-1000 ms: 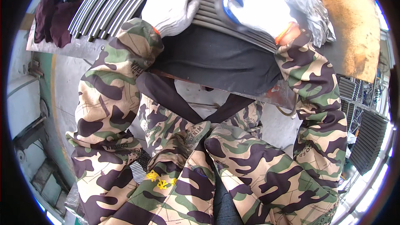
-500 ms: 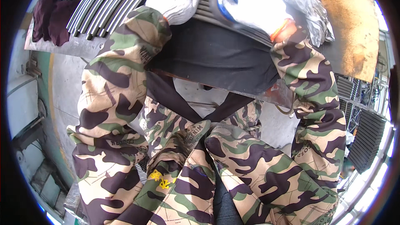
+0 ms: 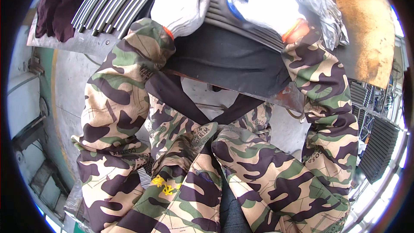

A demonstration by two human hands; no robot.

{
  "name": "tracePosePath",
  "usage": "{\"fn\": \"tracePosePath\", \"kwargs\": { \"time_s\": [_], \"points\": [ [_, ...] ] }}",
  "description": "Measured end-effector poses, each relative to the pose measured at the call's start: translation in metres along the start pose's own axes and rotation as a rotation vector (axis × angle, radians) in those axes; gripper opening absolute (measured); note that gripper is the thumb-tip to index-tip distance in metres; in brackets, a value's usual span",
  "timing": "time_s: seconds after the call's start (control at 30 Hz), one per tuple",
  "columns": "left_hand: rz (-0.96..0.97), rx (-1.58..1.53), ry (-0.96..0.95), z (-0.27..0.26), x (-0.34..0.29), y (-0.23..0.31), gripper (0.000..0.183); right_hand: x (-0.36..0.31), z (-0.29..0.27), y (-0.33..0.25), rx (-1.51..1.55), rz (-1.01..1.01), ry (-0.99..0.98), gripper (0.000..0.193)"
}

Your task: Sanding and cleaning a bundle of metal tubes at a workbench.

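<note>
My left hand [image 3: 181, 6], in a white knitted glove with an orange cuff, lies flat on a row of thin metal rods [image 3: 252, 32], its fingers stretched out. My right hand [image 3: 271, 6], gloved the same way, is closed around a round blue-edged tool [image 3: 235, 3]. The tool sits on or just over the same rods, right of the left hand. Its dark rim looks blurred, and most of its body is hidden by the glove. Beneath the rods a black cloth [image 3: 224, 56] covers the table and hangs over its near edge.
Left of my left hand, several more rods [image 3: 114, 4] lie side by side on the metal tabletop [image 3: 95, 43]. Dark maroon cloth [image 3: 62, 15] is heaped at the far left. Crumpled clear plastic [image 3: 327, 17] and a stained yellowish board [image 3: 364, 30] are at the right. Dark ribbed bars [image 3: 379, 149] are stacked beyond.
My left hand has shifted slightly down and toward me, still flat on the rods. My right hand and the blue-edged tool stay in nearly the same place.
</note>
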State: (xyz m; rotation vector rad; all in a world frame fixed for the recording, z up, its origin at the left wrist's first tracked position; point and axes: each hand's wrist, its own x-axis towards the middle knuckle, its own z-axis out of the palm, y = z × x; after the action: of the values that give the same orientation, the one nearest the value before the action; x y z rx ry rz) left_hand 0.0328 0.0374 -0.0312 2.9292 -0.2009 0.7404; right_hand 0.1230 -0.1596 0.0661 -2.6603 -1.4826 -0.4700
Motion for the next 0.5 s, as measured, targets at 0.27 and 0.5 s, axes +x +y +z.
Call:
{"fn": "tracePosePath", "kwargs": {
  "time_s": [0.27, 0.5],
  "points": [
    [0.049, 0.071, -0.059, -0.008, -0.018, -0.003, 0.051, 0.006, -0.001, -0.004, -0.008, 0.043, -0.061, 0.025],
    [0.034, 0.113, -0.008, 0.019, 0.006, -0.018, 0.048, -0.001, -0.007, -0.012, 0.047, 0.026, -0.068, 0.024]
  ]
}}
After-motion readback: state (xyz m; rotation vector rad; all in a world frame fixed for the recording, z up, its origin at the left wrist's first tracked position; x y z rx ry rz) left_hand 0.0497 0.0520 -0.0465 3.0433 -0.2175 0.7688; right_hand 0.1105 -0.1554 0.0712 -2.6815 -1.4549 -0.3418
